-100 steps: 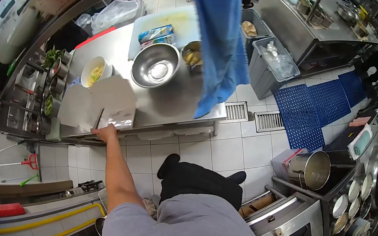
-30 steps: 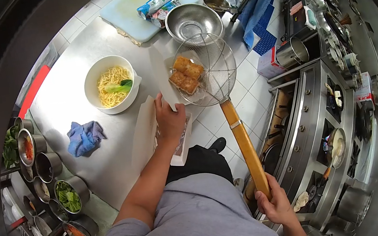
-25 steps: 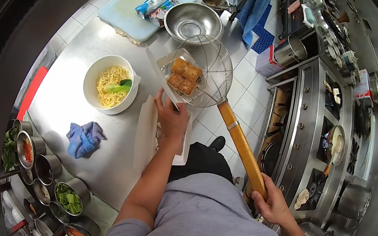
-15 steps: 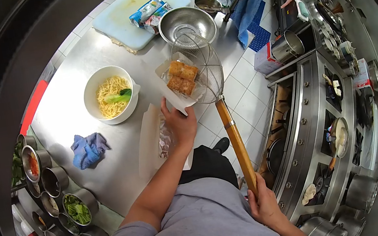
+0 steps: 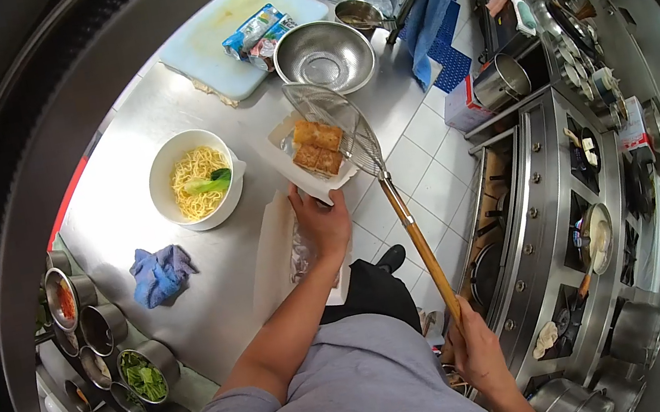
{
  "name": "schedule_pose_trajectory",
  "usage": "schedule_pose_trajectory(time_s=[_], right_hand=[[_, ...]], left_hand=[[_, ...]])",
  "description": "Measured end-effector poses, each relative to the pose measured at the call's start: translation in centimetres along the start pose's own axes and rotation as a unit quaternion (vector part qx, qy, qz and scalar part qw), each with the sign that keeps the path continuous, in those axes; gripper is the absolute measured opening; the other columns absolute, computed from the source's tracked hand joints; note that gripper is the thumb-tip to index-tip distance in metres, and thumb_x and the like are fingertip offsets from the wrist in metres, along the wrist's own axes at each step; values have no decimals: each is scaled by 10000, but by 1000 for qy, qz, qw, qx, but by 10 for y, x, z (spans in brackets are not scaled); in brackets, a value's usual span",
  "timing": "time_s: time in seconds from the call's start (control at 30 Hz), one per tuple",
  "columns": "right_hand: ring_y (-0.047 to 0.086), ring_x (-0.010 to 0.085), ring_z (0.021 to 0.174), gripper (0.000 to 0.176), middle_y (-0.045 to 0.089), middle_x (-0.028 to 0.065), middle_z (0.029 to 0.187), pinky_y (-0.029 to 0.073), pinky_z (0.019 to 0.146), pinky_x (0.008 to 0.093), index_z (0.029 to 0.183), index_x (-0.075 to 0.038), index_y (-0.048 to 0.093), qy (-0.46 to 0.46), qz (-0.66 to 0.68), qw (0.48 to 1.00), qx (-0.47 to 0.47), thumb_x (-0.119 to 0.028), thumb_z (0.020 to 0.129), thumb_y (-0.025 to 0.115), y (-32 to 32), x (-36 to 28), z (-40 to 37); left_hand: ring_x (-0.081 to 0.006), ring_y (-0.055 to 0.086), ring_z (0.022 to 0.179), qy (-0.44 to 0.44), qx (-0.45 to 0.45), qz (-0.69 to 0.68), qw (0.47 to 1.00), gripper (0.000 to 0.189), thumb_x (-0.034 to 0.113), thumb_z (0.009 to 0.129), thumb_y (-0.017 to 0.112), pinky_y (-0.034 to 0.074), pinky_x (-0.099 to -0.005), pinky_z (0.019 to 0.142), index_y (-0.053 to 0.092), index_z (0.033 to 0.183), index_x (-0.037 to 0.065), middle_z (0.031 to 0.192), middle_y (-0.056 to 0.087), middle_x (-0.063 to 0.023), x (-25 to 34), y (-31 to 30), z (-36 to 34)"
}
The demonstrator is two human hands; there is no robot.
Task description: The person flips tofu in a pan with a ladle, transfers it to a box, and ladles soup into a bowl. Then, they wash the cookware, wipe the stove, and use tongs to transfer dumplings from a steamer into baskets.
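Observation:
My left hand (image 5: 322,223) grips the near edge of a white paper box (image 5: 287,159). In the box lie golden-brown fried pieces (image 5: 317,147). My right hand (image 5: 474,348) is closed around the wooden handle of a wire strainer (image 5: 336,113), whose mesh is tilted at the box's right side and holds nothing that I can see. Below my left hand, a second paper box (image 5: 277,254) with a shiny lining is partly hidden by my forearm. To the left stands a white bowl (image 5: 160,182) of noodles with a green leaf.
A blue cloth (image 5: 160,274) lies on the steel table (image 5: 101,222). At the back are a cutting board (image 5: 209,30) with packets and a metal colander (image 5: 324,57). Metal ingredient pots (image 5: 148,372) line the left; a stove (image 5: 524,217) with pans is at right.
The strainer has tipped from facing up to a steeper tilt, and the fried pieces now rest clear of it in the box. My right hand has moved slightly right.

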State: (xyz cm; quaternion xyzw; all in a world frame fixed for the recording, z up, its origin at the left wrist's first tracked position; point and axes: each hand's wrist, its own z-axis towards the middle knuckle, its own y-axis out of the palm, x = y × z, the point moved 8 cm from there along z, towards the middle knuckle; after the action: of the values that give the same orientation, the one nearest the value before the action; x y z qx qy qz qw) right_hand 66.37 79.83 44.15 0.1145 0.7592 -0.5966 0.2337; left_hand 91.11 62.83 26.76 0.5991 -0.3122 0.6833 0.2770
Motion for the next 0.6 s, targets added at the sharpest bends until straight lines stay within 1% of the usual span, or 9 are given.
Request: schedule_pose_trajectory(time_s=[0.03, 0.1, 0.17, 0.27, 0.37, 0.47, 0.5, 0.53, 0.6], right_hand=[[591, 396, 720, 581, 530, 217, 904, 496, 619, 457, 1373, -3, 364, -1, -8, 1000, -3, 67, 825, 543, -6, -1, 0], [599, 416, 825, 569, 558, 230, 990, 497, 709, 435, 1365, -16, 393, 61, -24, 998, -23, 80, 821, 531, -13, 8, -1], [614, 413, 906, 586, 575, 234, 1059, 500, 783, 409, 1372, -15, 397, 94, -40, 994, -27, 77, 811, 539, -13, 17, 0], [622, 403, 924, 585, 590, 227, 1056, 500, 798, 383, 1374, -4, 389, 15, 34, 999, 14, 59, 816, 551, -11, 21, 11], [635, 358, 926, 555, 601, 220, 1036, 493, 828, 363, 1369, 5, 388, -26, 65, 997, 38, 39, 840, 552, -13, 18, 25], [629, 244, 811, 486, 609, 144, 929, 502, 753, 321, 1359, 2, 398, 14, 135, 990, 31, -18, 896, 546, -3, 38, 32], [609, 211, 769, 475, 600, 120, 899, 490, 710, 298, 1350, 9, 411, 36, 179, 982, 44, -36, 899, 556, 0, 51, 34], [588, 178, 727, 466, 592, 97, 870, 477, 667, 275, 1340, 16, 423, 58, 222, 972, 53, -55, 903, 566, 5, 65, 35], [544, 118, 668, 458, 568, 52, 827, 451, 605, 236, 1335, 25, 428, 90, 300, 948, 65, -86, 915, 570, 7, 80, 39]], left_hand=[[-338, 555, 1073, 7, 4, -2, 1000, 290, 96, 789, 602, 535, -346, 731, 621, 1041, -46, 1300, 428, -233, -3, -1, 0], [-356, 552, 1069, 33, 4, 20, 999, 302, 116, 790, 611, 546, -351, 675, 630, 1057, -24, 1320, 420, -234, -7, 1, 1], [-359, 551, 1065, 67, 0, 70, 995, 305, 107, 784, 615, 542, -348, 664, 622, 1060, -22, 1319, 424, -230, -2, -2, 3], [-341, 546, 1075, 29, -24, 107, 994, 307, 84, 775, 624, 535, -336, 683, 610, 1067, -9, 1313, 428, -227, 18, -7, 5], [-307, 548, 1072, 124, -31, 160, 979, 429, 83, 755, 685, 533, -325, 701, 545, 1147, -25, 1297, 432, -222, 29, -4, 8], [-360, 500, 1128, -22, -97, 46, 994, 519, 143, 756, 739, 455, -426, 922, 494, 1179, -31, 1241, 429, -190, 22, -1, -2], [-402, 456, 1162, -96, -139, 17, 986, 679, 207, 728, 788, 416, -484, 967, 409, 1253, 2, 1234, 423, -205, 17, -1, -11], [-399, 445, 1175, -43, -178, 86, 979, 702, 216, 717, 797, 406, -490, 977, 402, 1259, 6, 1242, 421, -204, 19, -2, -19], [-394, 424, 1199, 58, -254, 226, 939, 749, 234, 694, 814, 387, -501, 996, 388, 1270, 15, 1257, 417, -202, 16, -6, -38]])
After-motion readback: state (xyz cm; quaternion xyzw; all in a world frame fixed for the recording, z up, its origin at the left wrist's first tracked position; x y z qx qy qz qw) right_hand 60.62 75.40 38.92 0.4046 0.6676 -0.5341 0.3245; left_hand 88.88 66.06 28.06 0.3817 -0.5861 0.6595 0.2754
